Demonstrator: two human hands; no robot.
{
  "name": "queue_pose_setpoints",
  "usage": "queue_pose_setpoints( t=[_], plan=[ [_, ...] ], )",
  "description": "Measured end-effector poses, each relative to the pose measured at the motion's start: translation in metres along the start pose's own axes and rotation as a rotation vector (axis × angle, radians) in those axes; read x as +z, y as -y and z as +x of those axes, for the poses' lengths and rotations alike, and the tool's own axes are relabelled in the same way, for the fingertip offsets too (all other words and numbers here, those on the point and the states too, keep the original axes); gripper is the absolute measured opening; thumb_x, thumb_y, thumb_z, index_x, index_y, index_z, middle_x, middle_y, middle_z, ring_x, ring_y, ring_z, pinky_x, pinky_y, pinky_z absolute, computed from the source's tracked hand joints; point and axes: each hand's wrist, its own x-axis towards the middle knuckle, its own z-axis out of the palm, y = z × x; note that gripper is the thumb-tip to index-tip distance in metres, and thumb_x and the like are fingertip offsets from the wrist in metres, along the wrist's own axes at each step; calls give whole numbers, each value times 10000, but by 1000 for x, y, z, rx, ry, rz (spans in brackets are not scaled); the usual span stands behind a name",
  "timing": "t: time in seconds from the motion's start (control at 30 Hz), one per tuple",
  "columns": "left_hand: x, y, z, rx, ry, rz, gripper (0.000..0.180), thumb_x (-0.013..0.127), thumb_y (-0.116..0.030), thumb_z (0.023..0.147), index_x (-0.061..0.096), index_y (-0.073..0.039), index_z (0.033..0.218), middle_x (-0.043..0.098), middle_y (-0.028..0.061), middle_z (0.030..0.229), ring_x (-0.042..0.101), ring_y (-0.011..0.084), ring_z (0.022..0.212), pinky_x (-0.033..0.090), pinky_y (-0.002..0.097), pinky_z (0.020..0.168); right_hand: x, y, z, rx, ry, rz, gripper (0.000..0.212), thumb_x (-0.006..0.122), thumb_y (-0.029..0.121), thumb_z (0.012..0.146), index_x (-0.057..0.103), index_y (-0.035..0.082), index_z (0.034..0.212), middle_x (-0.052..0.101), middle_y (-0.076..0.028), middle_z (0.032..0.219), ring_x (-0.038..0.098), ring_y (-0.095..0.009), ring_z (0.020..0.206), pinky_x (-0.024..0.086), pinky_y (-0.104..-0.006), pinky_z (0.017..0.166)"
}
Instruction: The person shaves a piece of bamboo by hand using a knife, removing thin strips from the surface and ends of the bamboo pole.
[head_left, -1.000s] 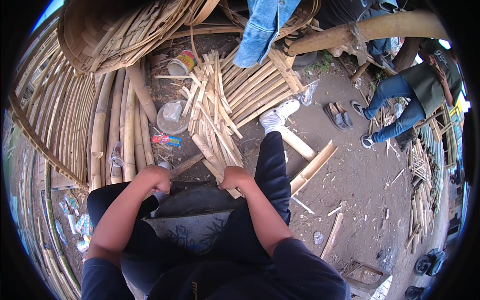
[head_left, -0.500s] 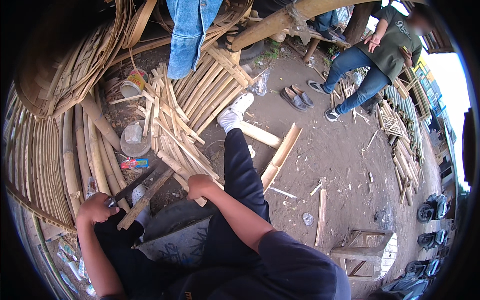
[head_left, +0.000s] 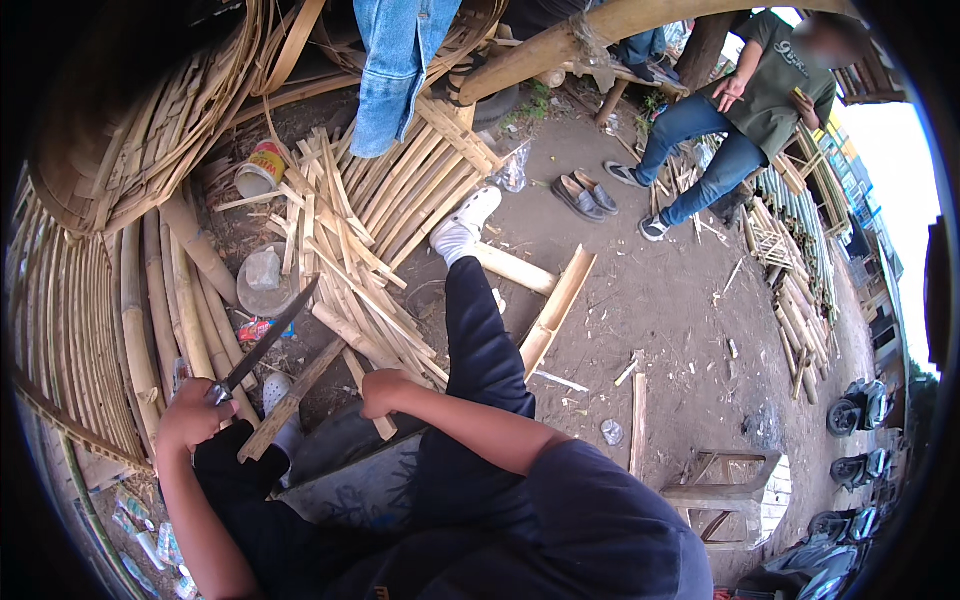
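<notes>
My left hand [head_left: 192, 412] is closed round the handle of a machete [head_left: 270, 343]. Its long dark blade slants up and away to the right, toward the heap of split bamboo. My right hand [head_left: 388, 392] makes a fist at a short bamboo strip [head_left: 372, 398] and appears to grip it; the fingers' undersides are hidden. Between the two hands, a thicker split bamboo piece [head_left: 290, 402] lies slantwise, its near end over my left leg. Beyond the hands, many pale bamboo strips [head_left: 345, 235] lie heaped beside a slatted bamboo panel [head_left: 425, 175].
A dark tyre [head_left: 335, 440] lies between my legs. Bamboo poles [head_left: 140, 310] line the left. A bucket [head_left: 260, 168] and a stone [head_left: 263, 268] stand beyond. Right are a bamboo trough [head_left: 560, 312], shoes [head_left: 585, 195], a stool [head_left: 735, 497] and a standing person [head_left: 740, 110].
The machete has been raised, its blade tip swinging up and away from me. My right hand has shifted slightly left and nearer, and the bamboo strip has turned with it.
</notes>
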Motion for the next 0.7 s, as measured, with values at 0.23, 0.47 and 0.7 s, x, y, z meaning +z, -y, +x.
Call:
queue_pose_setpoints(
  t=[0.23, 0.47, 0.7],
  plan=[
    [4, -16, -5, -17, -37, -557, 187, 668, -126, 871, 517, -54, 787, 483, -12, 626, 449, 78, 468, 359, 237, 403, 14, -6, 1, 42, 91, 484, 444, 704, 409, 710, 610, -12, 605, 592, -98, 546, 556, -228, 447, 457, -375, 477],
    [2, -23, -3, -17, 33, -788, 174, 663, -172, 893, 545, -65, 821, 517, -12, 676, 461, 69, 496, 380, 228, 428, 40, 5, 0, 9, 35, -96, 467, 820, 355, 626, 723, 18, 934, 711, -144, 960, 692, -290, 896, 554, -401, 766],
    [-1, -16, -1, -126, 39, -997, 173, 665, -177, 893, 536, -66, 922, 521, 9, 726, 460, 65, 516, 378, 222, 437, 35, 3, 1, -1, 35, 141, 508, 731, 405, 677, 704, -40, 920, 688, -223, 963, 673, -351, 925, 529, -427, 798]
  ],
)
